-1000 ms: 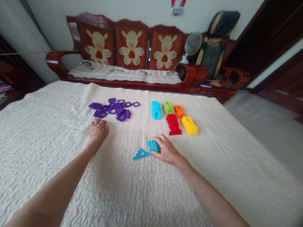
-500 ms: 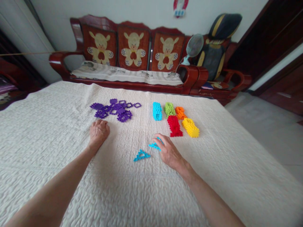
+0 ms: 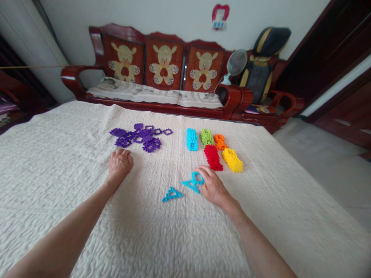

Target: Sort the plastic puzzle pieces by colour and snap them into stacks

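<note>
My right hand [image 3: 215,186] is at a blue toothed building piece [image 3: 198,177] with a large opening, its fingers closed at the piece's right edge. That piece lies against or over a blue triangular piece [image 3: 190,185]; I cannot tell whether they are joined. Just left of these, a second blue triangle [image 3: 172,194] lies flat on the quilted cover [image 3: 145,239]. My left hand [image 3: 119,163] rests on the cover with its fingers curled in and nothing visible in them. Right beyond it spreads a pile of purple toothed pieces [image 3: 147,136].
Stacked pieces stand at the right: blue [image 3: 191,139], green [image 3: 206,138], orange [image 3: 220,142], red [image 3: 213,157] and yellow [image 3: 232,160]. Behind the covered surface is a wooden sofa [image 3: 162,106] with bear-patterned cushions and a small fan [image 3: 236,62].
My right hand has shifted slightly right, uncovering more of the blue pieces by its fingers. The left hand stays in place. The whole view has tilted a little.
</note>
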A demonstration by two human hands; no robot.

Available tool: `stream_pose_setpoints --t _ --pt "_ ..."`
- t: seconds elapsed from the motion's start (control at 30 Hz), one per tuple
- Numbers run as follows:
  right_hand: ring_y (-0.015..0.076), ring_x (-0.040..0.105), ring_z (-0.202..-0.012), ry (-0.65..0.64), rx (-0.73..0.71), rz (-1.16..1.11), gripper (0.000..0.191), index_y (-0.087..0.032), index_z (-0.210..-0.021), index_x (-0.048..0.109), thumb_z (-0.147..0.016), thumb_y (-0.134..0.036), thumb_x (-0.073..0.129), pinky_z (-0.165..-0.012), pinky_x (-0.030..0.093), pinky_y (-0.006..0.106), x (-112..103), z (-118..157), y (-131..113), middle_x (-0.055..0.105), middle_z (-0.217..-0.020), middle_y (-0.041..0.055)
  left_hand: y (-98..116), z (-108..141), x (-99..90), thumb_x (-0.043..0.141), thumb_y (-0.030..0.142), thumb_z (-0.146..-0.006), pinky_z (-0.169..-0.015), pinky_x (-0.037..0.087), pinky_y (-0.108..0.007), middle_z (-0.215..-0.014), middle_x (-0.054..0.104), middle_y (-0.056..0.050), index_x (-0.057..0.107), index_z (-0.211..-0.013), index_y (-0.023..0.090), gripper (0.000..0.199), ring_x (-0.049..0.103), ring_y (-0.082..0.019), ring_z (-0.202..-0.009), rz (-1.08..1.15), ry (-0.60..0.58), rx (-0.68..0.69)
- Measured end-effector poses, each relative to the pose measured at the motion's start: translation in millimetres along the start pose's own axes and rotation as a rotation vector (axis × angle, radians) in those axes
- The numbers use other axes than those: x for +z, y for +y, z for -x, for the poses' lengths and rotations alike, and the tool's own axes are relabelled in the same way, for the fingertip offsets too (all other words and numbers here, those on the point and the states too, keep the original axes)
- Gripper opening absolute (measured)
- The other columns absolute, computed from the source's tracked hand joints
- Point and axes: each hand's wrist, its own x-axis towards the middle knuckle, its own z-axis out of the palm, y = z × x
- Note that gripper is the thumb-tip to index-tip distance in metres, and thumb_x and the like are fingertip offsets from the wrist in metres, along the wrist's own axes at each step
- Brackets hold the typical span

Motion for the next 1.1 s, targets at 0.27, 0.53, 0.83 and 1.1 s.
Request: stream_pose_setpoints --t 0.27,0.53,0.83,1.1 --pt "0.0261 0.053 -0.128 -0.094 0.035 -0.051 0.059 -0.016 -0.132 0.056 -0.074 -0.007 0.052 -0.110 0.044 0.046 7 -6 16 0.059 -0.135 0.0152 1 0 -1.6 0.041 0.026 -0.093 -0.098 0.044 -0.045 -0.122 0.064 -0.015 0.070 -0.109 0.017 0.034 0.057 -0.032 -0.110 -0.018 -0.011 0.004" --pt "0.0240 0.052 -0.129 0.015 0.023 -0.027 0.064 -0.018 -0.134 0.055 -0.072 -0.001 0.047 -0.111 0.044 0.043 -1 -17 17 0.058 -0.133 0.0126 -4 -1 3.5 0.041 0.027 -0.094 -0.093 0.043 -0.040 -0.123 0.064 -0.012 0.069 -0.115 0.016 0.036 0.055 -0.028 -0.104 -0.067 -0.018 0.021" --pt "0.0286 0.058 -0.113 0.193 0.143 0.046 0.062 -0.014 -0.140 0.047 -0.079 -0.018 0.060 -0.101 0.049 0.046 9 -79 15 0.058 -0.120 0.0161 -5 -1 7.1 0.039 0.026 -0.095 -0.091 0.045 -0.039 -0.120 0.067 -0.010 0.070 -0.113 0.016 0.038 0.057 -0.028 -0.101 -0.091 0.025 0.045" --pt "0.0283 0.057 -0.110 0.358 0.468 0.075 0.057 -0.012 -0.136 0.047 -0.083 -0.030 0.060 -0.098 0.048 0.043 37 -125 24 0.059 -0.117 0.0166 -7 -2 9.9 0.040 0.026 -0.094 -0.092 0.046 -0.041 -0.119 0.067 -0.010 0.072 -0.111 0.017 0.037 0.058 -0.029 -0.101 -0.097 0.047 0.049"
